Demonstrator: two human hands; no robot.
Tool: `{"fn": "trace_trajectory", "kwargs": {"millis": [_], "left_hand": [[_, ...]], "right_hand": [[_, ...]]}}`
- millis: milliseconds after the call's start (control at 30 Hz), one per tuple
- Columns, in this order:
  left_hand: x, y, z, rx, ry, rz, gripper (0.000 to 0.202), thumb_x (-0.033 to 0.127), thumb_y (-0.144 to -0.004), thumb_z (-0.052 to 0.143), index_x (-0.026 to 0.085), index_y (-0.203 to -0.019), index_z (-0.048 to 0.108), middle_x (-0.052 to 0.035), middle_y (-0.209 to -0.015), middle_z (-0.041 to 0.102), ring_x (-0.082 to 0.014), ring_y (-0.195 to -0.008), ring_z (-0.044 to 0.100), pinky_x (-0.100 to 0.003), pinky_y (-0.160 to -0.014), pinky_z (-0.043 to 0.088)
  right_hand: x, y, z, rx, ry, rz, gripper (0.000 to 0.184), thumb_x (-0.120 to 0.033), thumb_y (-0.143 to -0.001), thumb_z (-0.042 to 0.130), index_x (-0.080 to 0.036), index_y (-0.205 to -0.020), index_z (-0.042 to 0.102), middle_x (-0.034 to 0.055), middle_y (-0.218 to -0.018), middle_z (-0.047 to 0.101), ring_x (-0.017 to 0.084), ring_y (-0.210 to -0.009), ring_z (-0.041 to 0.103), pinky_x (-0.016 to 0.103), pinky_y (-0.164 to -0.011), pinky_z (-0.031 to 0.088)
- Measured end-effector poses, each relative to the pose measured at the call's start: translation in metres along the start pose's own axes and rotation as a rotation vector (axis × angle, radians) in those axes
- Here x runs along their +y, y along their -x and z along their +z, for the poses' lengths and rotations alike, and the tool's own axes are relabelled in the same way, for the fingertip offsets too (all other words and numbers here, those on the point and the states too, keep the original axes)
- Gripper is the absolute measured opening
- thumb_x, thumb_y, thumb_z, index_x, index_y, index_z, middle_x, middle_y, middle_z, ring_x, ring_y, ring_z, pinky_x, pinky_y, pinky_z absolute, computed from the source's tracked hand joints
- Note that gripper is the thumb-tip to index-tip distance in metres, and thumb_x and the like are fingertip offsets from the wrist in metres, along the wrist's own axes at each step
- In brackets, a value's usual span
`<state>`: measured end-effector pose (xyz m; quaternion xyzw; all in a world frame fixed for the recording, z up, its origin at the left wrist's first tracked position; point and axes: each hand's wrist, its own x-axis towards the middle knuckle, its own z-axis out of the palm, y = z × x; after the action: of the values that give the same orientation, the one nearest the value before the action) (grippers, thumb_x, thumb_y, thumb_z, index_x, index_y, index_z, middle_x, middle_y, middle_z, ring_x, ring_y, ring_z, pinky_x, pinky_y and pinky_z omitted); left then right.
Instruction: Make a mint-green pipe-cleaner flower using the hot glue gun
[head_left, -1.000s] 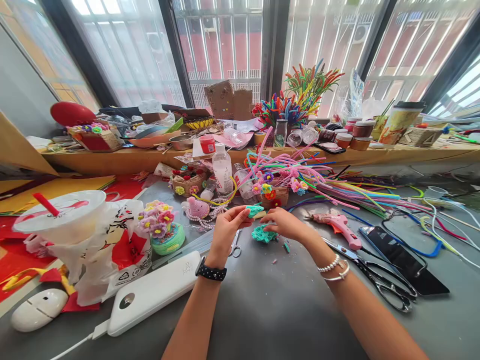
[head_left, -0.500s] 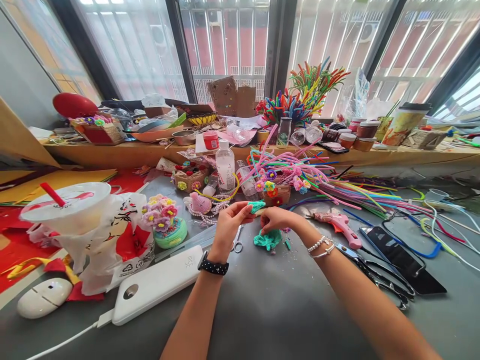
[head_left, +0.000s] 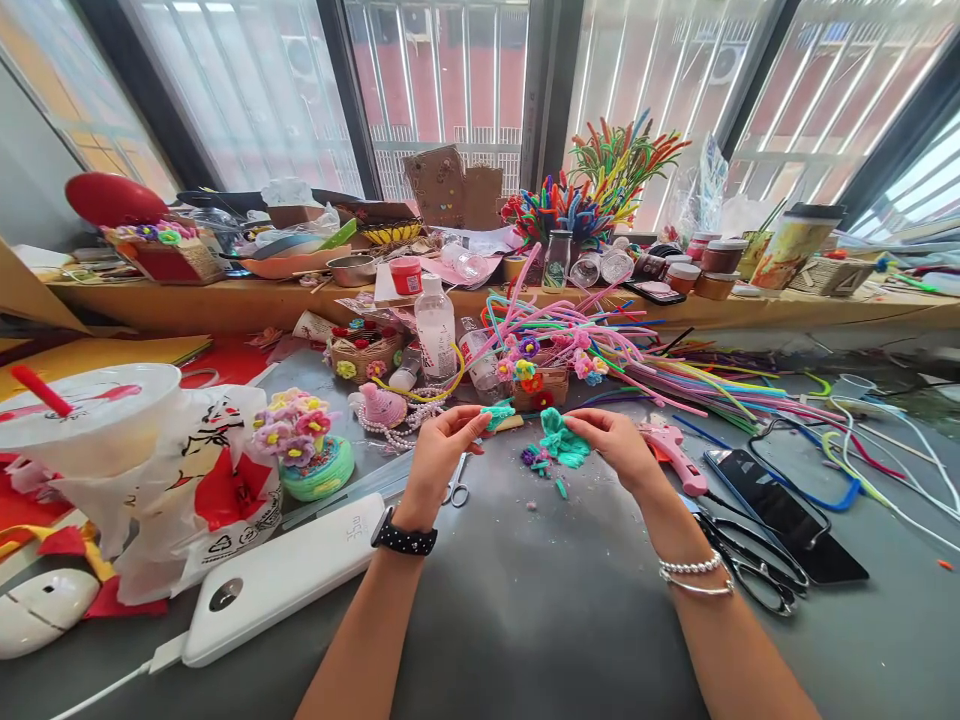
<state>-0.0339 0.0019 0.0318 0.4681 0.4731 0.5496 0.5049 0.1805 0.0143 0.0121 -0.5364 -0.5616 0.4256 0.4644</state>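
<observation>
Going from the left edge of the counter (head_left: 540, 600), we first meet our left hand (head_left: 439, 455), whose grip is closed by thumb and fingers around the small green piece (head_left: 496, 414), above the middle of the counter. This piece looks light, fuzzy and soft; we think a gentle pinch at one end is enough, because strong pressing could flatten it. Just right of it, and nearer to the front edge, lies the purple bit (head_left: 535, 458). Beside this is the green bundle (head_left: 564, 440); our right hand (head_left: 619, 445) pinches its side toward the right edge. We cannot tell whether its underside touches the counter. The bundle also seems light, but loose and floppy, not slippery; we should hold it by a thick fold, since a thin loop may pull out.
</observation>
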Motion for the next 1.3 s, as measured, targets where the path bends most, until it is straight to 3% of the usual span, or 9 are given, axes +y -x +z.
{"fn": "trace_trajectory", "kwargs": {"millis": [167, 467, 833, 1300], "left_hand": [[-0.005, 0.001, 0.006, -0.083, -0.068, -0.049, 0.028, 0.032, -0.057, 0.072, 0.012, -0.077, 0.067, -0.0057, -0.071, 0.068, -0.0145, -0.066, 0.061, -0.024, -0.058, 0.05], [-0.01, 0.003, 0.012, -0.176, -0.199, -0.008, 0.026, 0.034, -0.063, 0.067, 0.015, -0.08, 0.07, -0.0063, -0.076, 0.069, -0.016, -0.067, 0.061, -0.022, -0.052, 0.046], [-0.01, 0.007, 0.016, -0.248, -0.186, -0.034, 0.028, 0.035, -0.066, 0.065, 0.013, -0.084, 0.069, -0.0066, -0.086, 0.069, -0.0185, -0.079, 0.061, -0.029, -0.072, 0.051], [-0.013, 0.006, 0.018, -0.24, -0.234, -0.034, 0.028, 0.034, -0.064, 0.066, 0.014, -0.083, 0.07, -0.0064, -0.081, 0.069, -0.0172, -0.07, 0.062, -0.027, -0.065, 0.051]], "right_hand": [[-0.005, 0.008, -0.008, -0.064, -0.207, 0.033, 0.032, -0.041, -0.06, 0.067, -0.014, -0.079, 0.066, 0.0039, -0.073, 0.066, 0.013, -0.063, 0.057, 0.025, -0.058, 0.042], [-0.012, 0.014, 0.004, -0.091, -0.15, -0.007, 0.028, -0.038, -0.063, 0.066, -0.015, -0.079, 0.064, 0.0024, -0.071, 0.064, 0.012, -0.063, 0.055, 0.023, -0.057, 0.042], [-0.01, 0.016, 0.007, -0.123, -0.075, -0.037, 0.026, -0.038, -0.065, 0.064, -0.016, -0.078, 0.064, 0.004, -0.073, 0.066, 0.015, -0.065, 0.058, 0.025, -0.058, 0.044], [-0.007, 0.017, 0.013, -0.1, -0.072, -0.089, 0.027, -0.038, -0.067, 0.062, -0.014, -0.079, 0.064, 0.0048, -0.072, 0.065, 0.015, -0.063, 0.057, 0.026, -0.056, 0.045]]}}
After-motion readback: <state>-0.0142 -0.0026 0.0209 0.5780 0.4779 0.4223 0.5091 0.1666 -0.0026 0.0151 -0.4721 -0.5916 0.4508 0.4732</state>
